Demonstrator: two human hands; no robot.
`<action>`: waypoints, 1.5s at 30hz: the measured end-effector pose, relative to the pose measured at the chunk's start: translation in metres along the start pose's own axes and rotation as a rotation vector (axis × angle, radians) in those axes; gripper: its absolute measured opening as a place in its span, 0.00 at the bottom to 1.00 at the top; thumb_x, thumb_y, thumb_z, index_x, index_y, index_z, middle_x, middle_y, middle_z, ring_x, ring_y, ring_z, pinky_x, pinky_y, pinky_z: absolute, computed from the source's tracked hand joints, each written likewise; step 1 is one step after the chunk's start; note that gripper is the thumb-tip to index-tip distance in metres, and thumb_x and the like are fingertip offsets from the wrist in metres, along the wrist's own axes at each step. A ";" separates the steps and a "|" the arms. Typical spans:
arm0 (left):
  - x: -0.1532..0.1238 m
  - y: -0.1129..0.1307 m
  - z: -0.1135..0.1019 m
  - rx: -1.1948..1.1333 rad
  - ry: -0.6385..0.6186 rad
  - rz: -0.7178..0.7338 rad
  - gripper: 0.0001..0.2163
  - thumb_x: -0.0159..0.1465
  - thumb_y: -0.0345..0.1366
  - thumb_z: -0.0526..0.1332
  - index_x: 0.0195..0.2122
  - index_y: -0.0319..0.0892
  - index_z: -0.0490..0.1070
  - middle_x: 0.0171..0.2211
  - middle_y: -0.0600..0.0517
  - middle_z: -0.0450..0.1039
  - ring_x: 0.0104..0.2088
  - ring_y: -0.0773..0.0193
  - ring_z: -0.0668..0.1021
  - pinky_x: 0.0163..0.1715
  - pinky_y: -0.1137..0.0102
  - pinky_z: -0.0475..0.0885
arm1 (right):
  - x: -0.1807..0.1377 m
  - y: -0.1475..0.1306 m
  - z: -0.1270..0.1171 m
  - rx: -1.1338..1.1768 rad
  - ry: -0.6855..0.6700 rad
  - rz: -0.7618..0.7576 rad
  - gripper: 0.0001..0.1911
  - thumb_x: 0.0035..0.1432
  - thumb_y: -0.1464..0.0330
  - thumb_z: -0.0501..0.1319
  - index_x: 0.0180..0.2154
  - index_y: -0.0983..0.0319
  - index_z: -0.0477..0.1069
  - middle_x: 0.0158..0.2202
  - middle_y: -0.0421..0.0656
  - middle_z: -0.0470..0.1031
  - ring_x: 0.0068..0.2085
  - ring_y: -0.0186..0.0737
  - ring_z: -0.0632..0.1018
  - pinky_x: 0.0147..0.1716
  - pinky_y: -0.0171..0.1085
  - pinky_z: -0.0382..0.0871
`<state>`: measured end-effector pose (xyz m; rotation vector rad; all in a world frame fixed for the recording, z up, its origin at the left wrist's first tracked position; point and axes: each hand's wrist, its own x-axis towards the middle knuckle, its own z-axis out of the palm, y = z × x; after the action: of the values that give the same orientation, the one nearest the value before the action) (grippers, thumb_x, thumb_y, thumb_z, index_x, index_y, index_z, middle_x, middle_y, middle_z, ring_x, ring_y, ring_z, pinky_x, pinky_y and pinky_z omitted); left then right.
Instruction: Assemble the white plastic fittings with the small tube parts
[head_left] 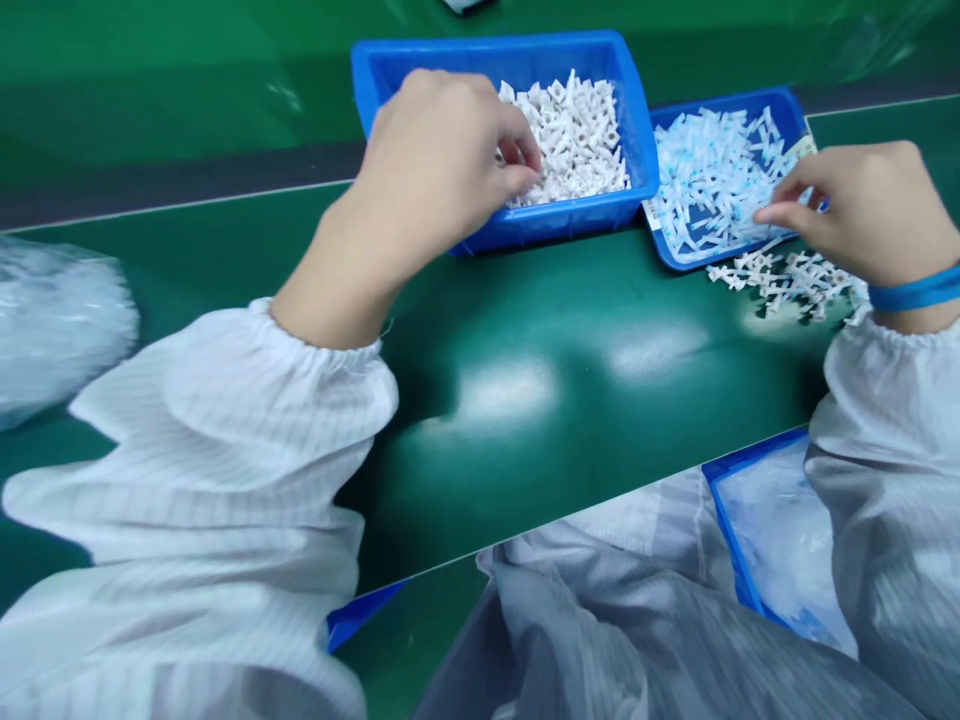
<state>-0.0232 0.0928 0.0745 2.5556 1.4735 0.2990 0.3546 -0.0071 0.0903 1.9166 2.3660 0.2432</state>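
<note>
My left hand (439,165) reaches into a deep blue bin (637,130) heaped with small white plastic parts (581,140). Its fingers are curled together in a pinch among the parts; what they hold is hidden. My right hand (862,210) hovers over the near edge of a shallower blue tray (780,100) filled with thin white-and-blue pieces (709,175). Its fingertips are pinched on one of these pieces. A small pile of white parts (787,280) lies on the green table (525,400) just under the right hand. Both arms wear white striped sleeves, and the right wrist has a blue band (915,292).
A clear plastic bag (52,320) lies at the left edge. Another blue tray (720,480) lined with clear plastic sits on my lap at the lower right, below the table's front edge. A dark strip runs across the table behind the bins.
</note>
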 end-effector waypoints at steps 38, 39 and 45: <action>-0.081 0.056 0.078 -0.466 -0.175 0.205 0.04 0.79 0.30 0.67 0.52 0.42 0.77 0.51 0.45 0.83 0.55 0.49 0.83 0.55 0.59 0.72 | -0.007 -0.109 0.024 0.813 0.076 -0.462 0.11 0.81 0.57 0.67 0.49 0.55 0.84 0.41 0.42 0.86 0.37 0.43 0.83 0.41 0.41 0.78; -0.080 0.057 0.076 -0.470 -0.186 0.198 0.05 0.79 0.30 0.67 0.53 0.42 0.77 0.52 0.45 0.83 0.55 0.49 0.83 0.55 0.59 0.72 | -0.007 -0.110 0.025 0.812 0.073 -0.460 0.11 0.81 0.57 0.67 0.48 0.56 0.84 0.41 0.42 0.86 0.36 0.43 0.83 0.41 0.41 0.78; -0.078 0.058 0.073 -0.511 -0.225 0.219 0.09 0.80 0.32 0.65 0.58 0.45 0.79 0.54 0.47 0.83 0.58 0.49 0.83 0.58 0.58 0.72 | -0.007 -0.114 0.030 0.808 0.063 -0.432 0.12 0.80 0.57 0.67 0.47 0.53 0.88 0.44 0.44 0.88 0.41 0.45 0.85 0.45 0.44 0.81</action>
<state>0.0058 -0.0071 0.0118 2.2402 0.8962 0.3508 0.2512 -0.0352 0.0407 1.5164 3.1292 -0.8054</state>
